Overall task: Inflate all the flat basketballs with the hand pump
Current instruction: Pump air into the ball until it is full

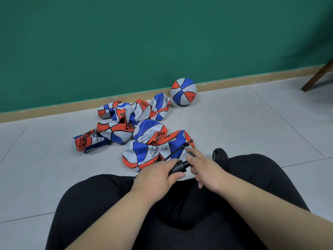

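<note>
A left hand (pixel 156 179) is wrapped round the barrel of a short black plastic hand pump (pixel 178 167) held over the lap, while the right hand (pixel 203 168) lies beside it with fingers spread and straight, forefinger reaching toward the thin black hose (pixel 177 150); it grips nothing that I can make out. The hose tip lies on the nearest crumpled orange, blue and white flat basketball (pixel 173 145), at the front of a loose heap of flat balls (pixel 126 123). The likely trouble is the needle: pushed in askew, it could bend or miss the valve, and the limp skin may fold away unless steadied. No box or bag shows; the balls lie on the grey floor tiles (pixel 252 123), one round inflated ball (pixel 183 91) against the skirting
</note>
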